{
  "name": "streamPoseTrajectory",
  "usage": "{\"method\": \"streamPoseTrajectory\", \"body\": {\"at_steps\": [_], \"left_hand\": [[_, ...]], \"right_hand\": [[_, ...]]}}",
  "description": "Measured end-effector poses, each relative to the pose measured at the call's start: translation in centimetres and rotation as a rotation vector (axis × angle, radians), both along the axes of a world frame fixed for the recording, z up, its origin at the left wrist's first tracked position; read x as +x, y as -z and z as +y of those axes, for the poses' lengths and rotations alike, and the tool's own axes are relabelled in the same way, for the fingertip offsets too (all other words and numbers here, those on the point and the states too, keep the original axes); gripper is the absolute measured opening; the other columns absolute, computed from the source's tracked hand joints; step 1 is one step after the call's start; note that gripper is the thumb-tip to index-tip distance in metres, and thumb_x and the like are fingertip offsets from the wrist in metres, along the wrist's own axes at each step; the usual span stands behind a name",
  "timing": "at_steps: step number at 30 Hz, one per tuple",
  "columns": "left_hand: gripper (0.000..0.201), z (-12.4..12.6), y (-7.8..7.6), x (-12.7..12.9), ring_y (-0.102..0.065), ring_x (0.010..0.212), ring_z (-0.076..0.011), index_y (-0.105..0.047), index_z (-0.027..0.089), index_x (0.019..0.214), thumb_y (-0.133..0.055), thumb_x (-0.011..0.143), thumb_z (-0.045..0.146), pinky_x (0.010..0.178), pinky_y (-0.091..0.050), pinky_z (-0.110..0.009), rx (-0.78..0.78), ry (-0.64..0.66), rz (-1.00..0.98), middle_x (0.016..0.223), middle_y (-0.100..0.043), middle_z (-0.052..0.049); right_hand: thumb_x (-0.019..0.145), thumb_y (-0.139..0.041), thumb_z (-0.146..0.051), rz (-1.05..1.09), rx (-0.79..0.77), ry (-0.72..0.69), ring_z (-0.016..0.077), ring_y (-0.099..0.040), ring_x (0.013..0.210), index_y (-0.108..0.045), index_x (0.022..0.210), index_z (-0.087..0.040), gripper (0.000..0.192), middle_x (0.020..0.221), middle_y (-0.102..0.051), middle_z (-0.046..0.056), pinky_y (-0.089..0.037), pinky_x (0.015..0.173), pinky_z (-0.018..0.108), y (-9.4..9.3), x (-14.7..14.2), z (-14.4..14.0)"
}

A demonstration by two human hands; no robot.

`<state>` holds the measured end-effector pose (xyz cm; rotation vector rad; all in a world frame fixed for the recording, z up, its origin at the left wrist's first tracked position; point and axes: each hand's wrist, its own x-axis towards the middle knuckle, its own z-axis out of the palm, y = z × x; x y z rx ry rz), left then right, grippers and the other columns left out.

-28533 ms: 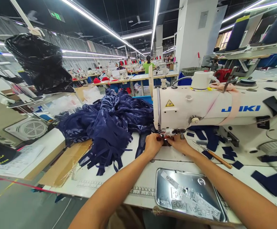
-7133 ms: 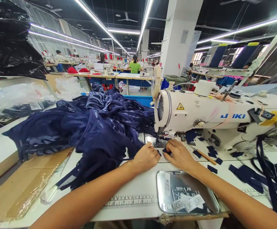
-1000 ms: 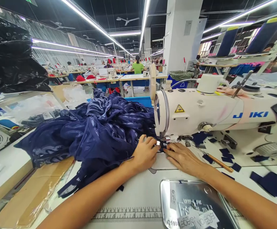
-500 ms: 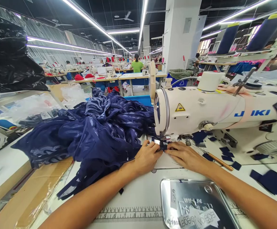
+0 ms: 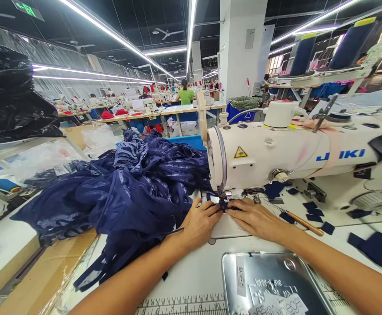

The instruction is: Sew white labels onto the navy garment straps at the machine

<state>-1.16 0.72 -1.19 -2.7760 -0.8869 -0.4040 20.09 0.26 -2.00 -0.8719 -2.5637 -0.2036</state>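
While your two hands sit pressed together at the needle, little has shifted in the last second: your left hand (image 5: 200,222) has slid slightly toward you on the worktop (image 5: 194,271), and your right hand (image 5: 255,217) keeps its flat, fingers-forward lie. Both pinch the small navy piece (image 5: 223,204) under the presser foot of the sewing machine (image 5: 276,153), left thumb and fingertips on its near edge, right fingertips touching it from the other side. Neither hand is clenched; they hold the piece down rather than wrap it.

Compared with seven seconds ago, when your hands lay lower on the plate and apart from the foot, they are now right up against it, so you appear to be feeding the piece through a short seam.

Just left of your wrist lies the heap of navy fabric (image 5: 125,192), its straps trailing toward the worktop edge. Right of the foot, a wooden-handled tool (image 5: 301,222) and loose navy scraps (image 5: 314,217) lie near. A metal tray (image 5: 276,280) sits close to you.
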Motion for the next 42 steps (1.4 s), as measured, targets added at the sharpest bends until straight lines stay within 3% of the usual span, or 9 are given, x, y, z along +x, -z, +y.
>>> {"method": "streamPoseTrajectory", "body": {"at_steps": [15,23,29,33,38,42], "left_hand": [[0.031,0.6,0.1,0.2,-0.047,0.109,-0.0233,-0.054,0.016,0.107,-0.047,0.078,0.009,0.092,-0.032,-0.047,-0.051,-0.062,0.013,0.115,-0.057,-0.007],[0.030,0.9,-0.7,0.6,-0.042,0.113,-0.0214,-0.053,0.017,0.109,-0.042,0.082,0.010,0.096,-0.027,-0.045,-0.019,-0.119,0.094,0.117,-0.055,-0.006],[0.018,-0.1,-0.9,2.0,-0.052,0.081,-0.0218,-0.061,0.008,0.083,-0.043,0.081,0.007,0.072,-0.038,-0.036,0.050,-0.386,0.271,0.081,-0.059,-0.010],[0.023,-0.4,-0.7,2.0,-0.053,0.078,-0.0238,-0.060,0.003,0.094,-0.042,0.080,0.005,0.074,-0.037,-0.039,0.085,-0.480,0.284,0.078,-0.060,-0.013],[0.027,1.5,-1.2,1.6,-0.043,0.109,-0.0278,-0.057,0.012,0.104,-0.046,0.081,0.020,0.100,-0.016,-0.053,0.159,-0.320,0.230,0.106,-0.056,-0.013],[0.022,3.1,-1.3,1.5,-0.044,0.107,-0.0255,-0.060,0.016,0.096,-0.047,0.080,0.024,0.104,-0.010,-0.054,0.113,-0.200,0.193,0.102,-0.057,-0.009]], "right_hand": [[0.084,-0.041,-0.023,-0.102,0.094,0.109,0.0254,-0.058,0.090,-0.059,0.106,-0.013,0.030,0.104,-0.061,0.013,-0.052,0.071,0.040,0.5,-0.6,0.3],[0.084,-0.044,-0.026,-0.063,0.024,0.158,0.0246,-0.058,0.097,-0.057,0.111,-0.014,0.033,0.111,-0.060,0.011,-0.050,0.079,0.039,1.2,0.0,1.0],[0.086,-0.039,-0.030,-0.145,0.034,0.382,0.0225,-0.061,0.078,-0.058,0.107,-0.015,0.032,0.094,-0.066,0.010,-0.050,0.066,0.034,1.1,-0.4,1.2],[0.085,-0.042,-0.032,-0.261,0.096,0.381,0.0223,-0.059,0.075,-0.059,0.100,-0.014,0.029,0.087,-0.065,0.011,-0.047,0.066,0.033,0.0,-0.7,0.6],[0.071,-0.053,-0.015,-0.276,0.126,0.223,0.0215,-0.057,0.079,-0.062,0.080,-0.012,0.013,0.085,-0.063,0.012,-0.046,0.072,0.033,-0.6,-0.1,-1.0],[0.063,-0.052,-0.002,-0.238,0.131,0.148,0.0199,-0.057,0.080,-0.060,0.082,-0.012,0.023,0.088,-0.062,0.011,-0.045,0.079,0.035,0.1,0.8,-1.1]]}}
